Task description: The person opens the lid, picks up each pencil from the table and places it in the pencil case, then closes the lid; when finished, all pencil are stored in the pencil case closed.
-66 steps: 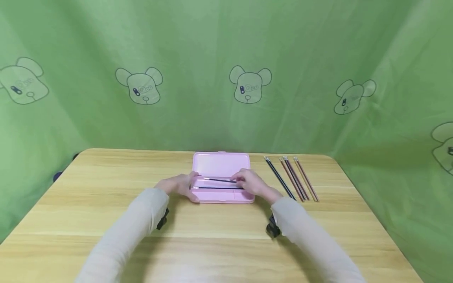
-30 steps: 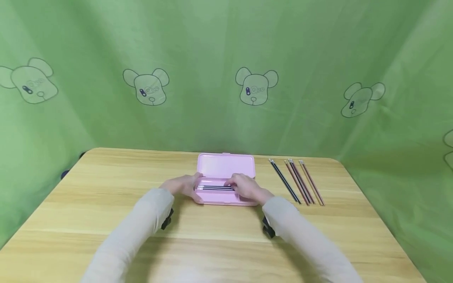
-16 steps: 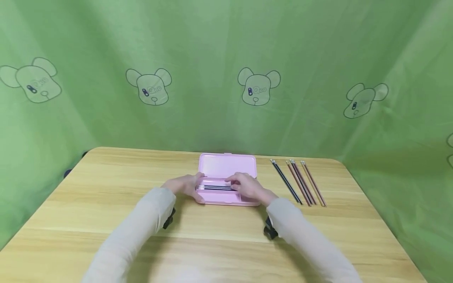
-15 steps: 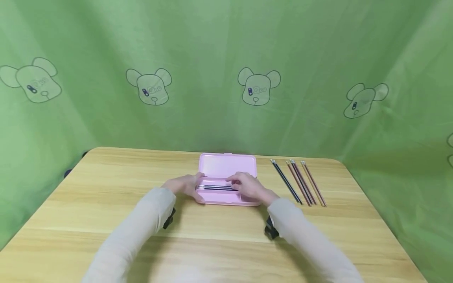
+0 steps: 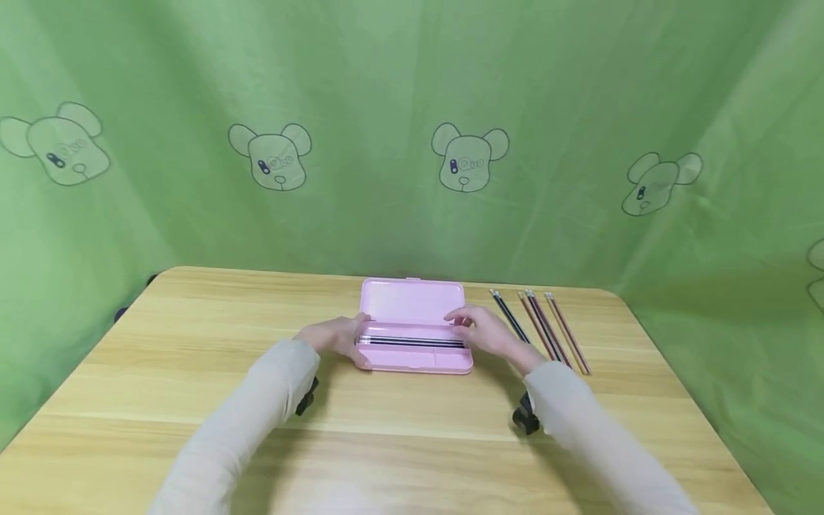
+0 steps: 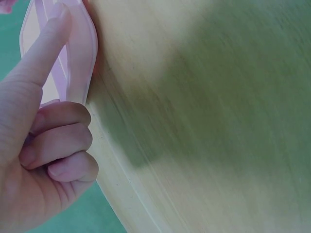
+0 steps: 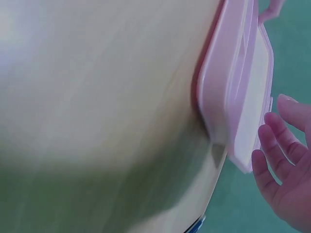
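A pink pencil case [image 5: 412,300] lies on the table with its lid raised toward the back. Several dark striped pencils [image 5: 412,342] lie side by side along its long compartment, eraser ends to the left. My left hand [image 5: 337,336] grips the case's left end, thumb at the front and a finger at the back; the left wrist view shows its other fingers curled. Over the right end hovers my right hand [image 5: 486,330], fingers loosely bent and holding nothing. In the right wrist view those fingers [image 7: 274,145] stand apart beside the case [image 7: 216,92].
To the case's right lie dark green pencils [image 5: 508,312], a middle group of reddish and dark pencils [image 5: 547,327], and a reddish pair [image 5: 567,332]. My right hand and forearm partly cover some. A green curtain [image 5: 367,214] hangs behind the wooden table [image 5: 412,458].
My right hand put a dark pencil into the case beside the others, let go, and moved right and up to the case's right end. My left hand has kept its hold.
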The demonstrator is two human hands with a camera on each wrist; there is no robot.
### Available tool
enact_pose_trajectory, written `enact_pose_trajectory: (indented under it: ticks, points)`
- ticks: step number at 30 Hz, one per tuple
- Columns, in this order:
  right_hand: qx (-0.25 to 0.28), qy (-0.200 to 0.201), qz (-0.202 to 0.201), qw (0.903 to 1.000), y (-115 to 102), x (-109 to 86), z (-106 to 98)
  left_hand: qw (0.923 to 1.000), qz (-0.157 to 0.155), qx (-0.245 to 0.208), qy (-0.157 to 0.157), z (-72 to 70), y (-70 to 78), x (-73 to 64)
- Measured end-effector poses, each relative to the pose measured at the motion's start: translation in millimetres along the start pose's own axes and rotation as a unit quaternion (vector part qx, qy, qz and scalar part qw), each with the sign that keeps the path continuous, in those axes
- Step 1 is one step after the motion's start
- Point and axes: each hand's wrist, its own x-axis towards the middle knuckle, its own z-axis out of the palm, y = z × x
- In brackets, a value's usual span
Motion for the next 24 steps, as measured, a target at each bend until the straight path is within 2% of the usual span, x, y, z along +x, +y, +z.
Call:
enact_pose_trajectory:
  ticks: [6,12,18,24]
  points:
    - [-0.005,-0.012,0.039,0.9991,13,-17.0,-9,1.0000,-0.003,0.002,-0.008,-0.6,-1.8,-2.8]
    - [-0.026,0.024,0.084,0.9959,30,-34.4,-25,1.0000,0.001,-0.001,-0.007,-3.9,-0.5,-3.3]
    - [-0.063,0.030,0.134,0.9885,51,-42.9,-36,0.9998,-0.004,0.003,-0.017,-3.7,-1.1,-3.2]
    - [-0.065,0.022,0.166,0.9838,60,-45.9,-43,0.9994,-0.017,0.021,-0.022,-6.2,1.4,-3.0]
